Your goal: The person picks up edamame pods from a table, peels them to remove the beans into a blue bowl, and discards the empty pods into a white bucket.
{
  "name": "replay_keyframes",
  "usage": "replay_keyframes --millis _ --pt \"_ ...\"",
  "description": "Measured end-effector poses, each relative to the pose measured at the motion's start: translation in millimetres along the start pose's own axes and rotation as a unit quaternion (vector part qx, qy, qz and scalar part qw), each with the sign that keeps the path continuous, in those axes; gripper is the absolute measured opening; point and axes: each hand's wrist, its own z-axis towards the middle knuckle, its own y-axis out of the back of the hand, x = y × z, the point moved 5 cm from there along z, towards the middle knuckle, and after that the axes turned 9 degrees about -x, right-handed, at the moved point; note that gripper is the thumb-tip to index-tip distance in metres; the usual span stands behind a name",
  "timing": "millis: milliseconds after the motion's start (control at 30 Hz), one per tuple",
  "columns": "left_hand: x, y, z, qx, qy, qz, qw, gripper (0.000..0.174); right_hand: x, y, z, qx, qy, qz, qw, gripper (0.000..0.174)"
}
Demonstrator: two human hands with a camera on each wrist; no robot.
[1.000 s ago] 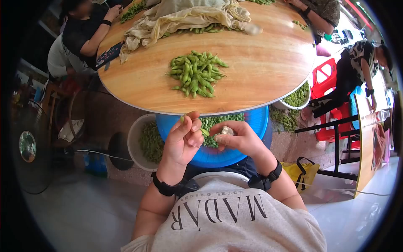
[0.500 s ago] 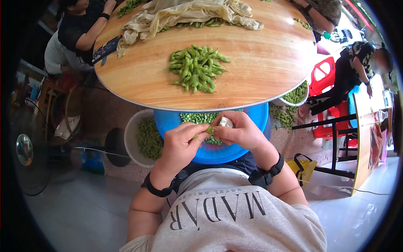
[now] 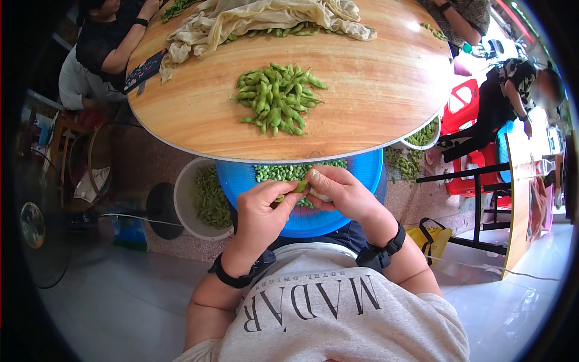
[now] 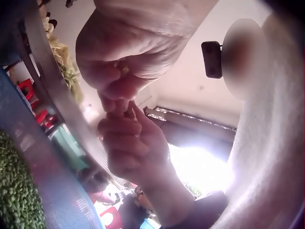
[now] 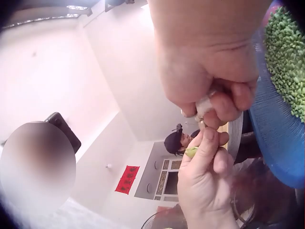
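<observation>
Both hands meet over a blue basin (image 3: 362, 208) of shelled green beans (image 3: 271, 173). Between thumb and fingers, my left hand (image 3: 260, 208) pinches a green edamame pod (image 3: 301, 186); an end of it shows beside the left thumb in the right wrist view. My right hand (image 3: 350, 194) grips the pod's other end, its thumb on top and fingertips close against the left ones. Something white (image 5: 205, 106), like a wad or wrapping, shows among the right fingers. In the left wrist view the hands hide the pod almost wholly.
A pile of pods (image 3: 277, 99) lies on the round wooden table (image 3: 362, 90), whose edge overhangs the basin. Beige cloth (image 3: 253, 24) covers more pods behind. A pale bucket of pods (image 3: 211, 196) stands left, another (image 3: 424, 136) right. Other people sit or stand around.
The left hand, raised apart with the pod a second ago, has come down and right to meet the right hand. Since half a second ago, the right thumb has shifted onto the pod.
</observation>
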Motion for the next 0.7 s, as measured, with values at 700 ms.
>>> replay_keyframes --millis 700 --pt "36.4 -11.7 -10.3 0.039 0.269 -0.294 0.916 0.009 13.1 -0.2 -6.9 -0.059 0.180 -0.326 0.926 0.021"
